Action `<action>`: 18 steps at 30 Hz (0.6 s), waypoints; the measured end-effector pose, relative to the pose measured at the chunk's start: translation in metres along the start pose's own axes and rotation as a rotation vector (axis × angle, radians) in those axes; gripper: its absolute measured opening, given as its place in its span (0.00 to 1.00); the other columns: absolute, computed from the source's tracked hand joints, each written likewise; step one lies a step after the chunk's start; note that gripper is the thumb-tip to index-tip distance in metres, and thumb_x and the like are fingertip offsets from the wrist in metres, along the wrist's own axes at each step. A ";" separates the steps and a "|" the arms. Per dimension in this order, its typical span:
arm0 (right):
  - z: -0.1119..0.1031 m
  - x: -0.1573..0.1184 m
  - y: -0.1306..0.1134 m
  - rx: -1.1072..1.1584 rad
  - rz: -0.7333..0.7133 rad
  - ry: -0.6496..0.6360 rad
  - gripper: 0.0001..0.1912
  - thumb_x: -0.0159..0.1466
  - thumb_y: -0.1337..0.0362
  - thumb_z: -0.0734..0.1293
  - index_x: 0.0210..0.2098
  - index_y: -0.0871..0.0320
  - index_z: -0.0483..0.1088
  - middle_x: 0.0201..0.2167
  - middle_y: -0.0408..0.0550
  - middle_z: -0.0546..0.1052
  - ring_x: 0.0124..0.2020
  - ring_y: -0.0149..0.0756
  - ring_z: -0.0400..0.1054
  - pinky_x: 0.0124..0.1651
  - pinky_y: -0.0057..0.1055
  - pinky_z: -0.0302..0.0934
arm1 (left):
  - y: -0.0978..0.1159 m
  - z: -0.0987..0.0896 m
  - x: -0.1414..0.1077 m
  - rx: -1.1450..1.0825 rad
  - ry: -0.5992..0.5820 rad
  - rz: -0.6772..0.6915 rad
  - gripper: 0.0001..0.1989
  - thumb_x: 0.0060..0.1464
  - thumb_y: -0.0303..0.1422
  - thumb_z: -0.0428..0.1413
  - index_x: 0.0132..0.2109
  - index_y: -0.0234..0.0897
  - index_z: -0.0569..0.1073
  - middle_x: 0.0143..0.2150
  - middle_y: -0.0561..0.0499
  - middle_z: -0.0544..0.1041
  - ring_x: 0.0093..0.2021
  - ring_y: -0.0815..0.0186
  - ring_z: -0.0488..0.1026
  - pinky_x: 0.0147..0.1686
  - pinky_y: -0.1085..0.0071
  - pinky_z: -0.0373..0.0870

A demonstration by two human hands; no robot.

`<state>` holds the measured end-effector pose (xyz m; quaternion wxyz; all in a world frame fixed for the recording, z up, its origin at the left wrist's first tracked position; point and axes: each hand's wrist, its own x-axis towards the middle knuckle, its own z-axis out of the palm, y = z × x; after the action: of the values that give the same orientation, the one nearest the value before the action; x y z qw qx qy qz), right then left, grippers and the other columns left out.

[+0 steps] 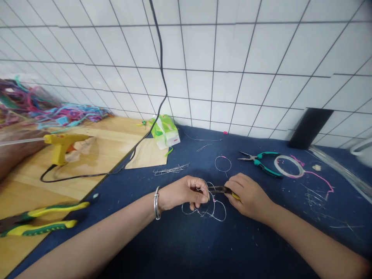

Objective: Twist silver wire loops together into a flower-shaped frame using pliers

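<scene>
My left hand (188,193), with a silver bangle on its wrist, pinches a frame of thin looped wire (220,219). Several rounded loops stick out around the fingers, and small pink bits sit on the wire. My right hand (245,195) is closed around a pair of pliers (236,196) with yellow handles. The dark jaws point left and reach the wire beside my left fingertips; whether they clamp it I cannot tell. A separate wire ring (223,164) with a pink spot lies just beyond my hands.
Teal-handled pliers (266,162), a white ring-shaped coil (288,166) and wire scraps (315,199) lie right. Cut wires (171,169) and a green tissue pack (165,131) lie beyond. Left are yellow-green pliers (43,221), a yellow glue gun (62,147) near another person's arm (20,151), and its black cord (87,176).
</scene>
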<state>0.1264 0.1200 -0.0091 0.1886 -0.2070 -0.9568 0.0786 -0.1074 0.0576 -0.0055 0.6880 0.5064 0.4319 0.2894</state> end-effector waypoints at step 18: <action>0.001 0.002 -0.011 -0.037 0.260 -0.029 0.07 0.56 0.67 0.63 0.36 0.57 0.67 0.34 0.50 0.69 0.40 0.42 0.60 0.43 0.42 0.55 | 0.006 0.020 -0.004 -0.112 0.211 0.052 0.13 0.54 0.41 0.53 0.33 0.33 0.69 0.26 0.53 0.68 0.23 0.74 0.65 0.20 0.78 0.62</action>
<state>0.1199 0.1107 -0.0068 0.1593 -0.3315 -0.9258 0.0876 -0.0911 0.0467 0.0035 0.6581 0.4449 0.4719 0.3824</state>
